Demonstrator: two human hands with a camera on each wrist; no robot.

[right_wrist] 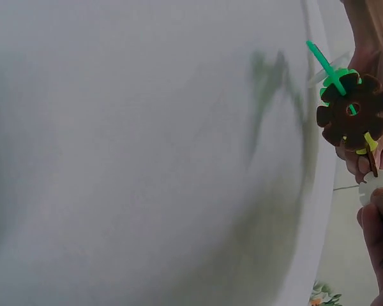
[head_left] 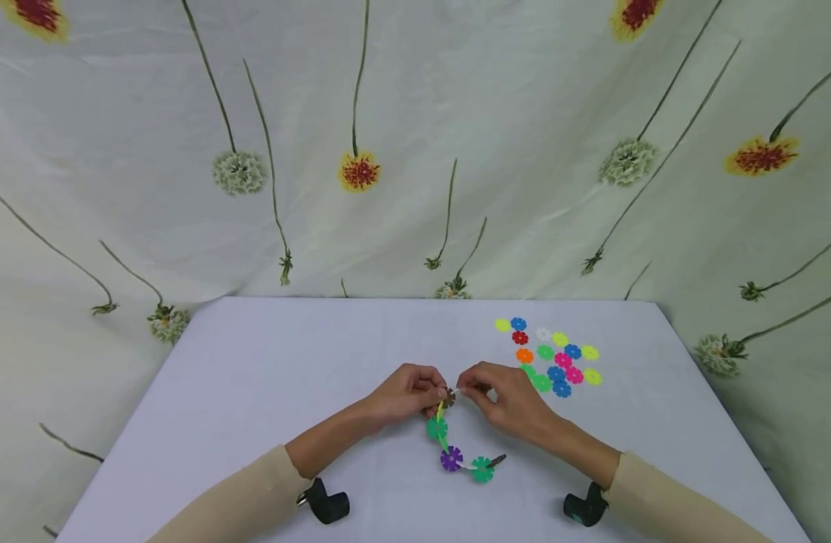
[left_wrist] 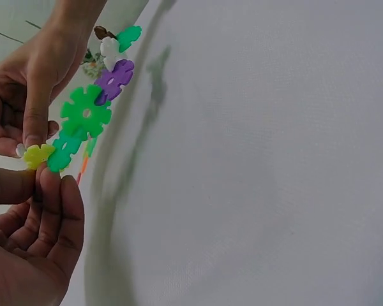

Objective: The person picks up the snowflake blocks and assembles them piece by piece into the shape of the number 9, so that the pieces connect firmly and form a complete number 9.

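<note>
My left hand (head_left: 405, 392) pinches the upper end of a chain of notched plastic flower discs, at a brown disc (head_left: 448, 398). Facing it, my right hand (head_left: 504, 396) holds a white disc (right_wrist: 373, 186) between thumb and fingertips, its edge right at the brown disc. Below the hands the chain curves down and to the right through a yellow disc (head_left: 440, 411), a green disc (head_left: 437, 428), a purple disc (head_left: 451, 458) and a teal disc (head_left: 482, 470), ending in another brown disc (head_left: 498, 460). Fingers partly cover the upper discs.
Several loose discs in yellow, blue, red, orange, green, pink and white, among them an orange disc (head_left: 524, 356), lie beyond my right hand on the white table (head_left: 286, 354). Behind the table hangs a flower-printed cloth (head_left: 402, 90). Black wrist devices (head_left: 329, 504) sit by both sleeves.
</note>
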